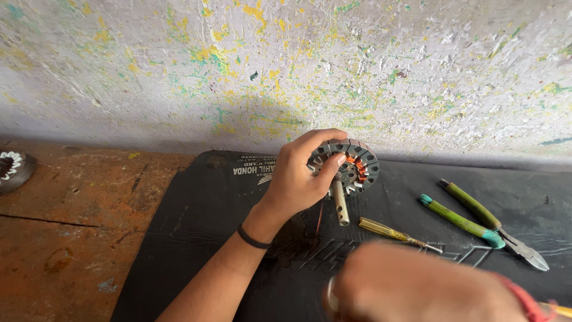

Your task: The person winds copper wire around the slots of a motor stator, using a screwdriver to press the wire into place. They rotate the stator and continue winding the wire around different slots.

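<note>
From the head camera, the left hand [295,179] was clamped on a round grey steel motor stator with copper windings [347,167], held above the black rubber mat [196,238] on the rusty table [71,214]. Its shaft pointed down. It looked heavy and rigid; the laminated rim seemed the safe hold, the thin windings fragile. The right hand [411,286] was blurred; I could not tell its grip. Green-handled pliers [476,217] lay nearby.
</note>
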